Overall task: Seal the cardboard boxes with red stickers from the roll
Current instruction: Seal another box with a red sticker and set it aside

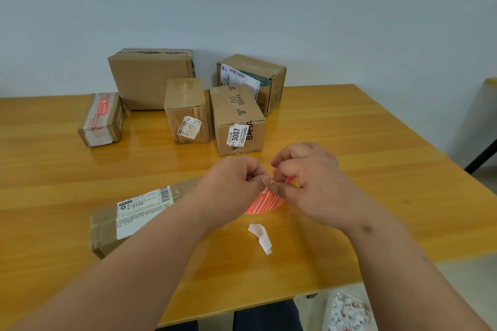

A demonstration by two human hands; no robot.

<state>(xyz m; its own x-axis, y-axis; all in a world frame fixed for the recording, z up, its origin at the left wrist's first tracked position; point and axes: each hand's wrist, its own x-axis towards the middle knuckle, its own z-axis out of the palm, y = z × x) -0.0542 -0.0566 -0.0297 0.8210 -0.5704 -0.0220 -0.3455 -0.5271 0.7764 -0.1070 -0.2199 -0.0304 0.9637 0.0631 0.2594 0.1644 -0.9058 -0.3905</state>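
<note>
Our hands cover most of the red sticker roll (pixel 265 203), so we cannot tell how the fingers (pixel 279 192) meet the strip. Our left forearm hides the right end of the near flat box (pixel 129 219). Print on its label (pixel 139 209) is too small to read. The bag of scraps (pixel 347 312) is cut off by the lower edge, as is the worktop (pixel 53 169) by the left.

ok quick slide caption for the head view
Both hands, left hand and right hand, peel a red sticker from the roll beside a flat box, five boxes waiting behind.
</note>
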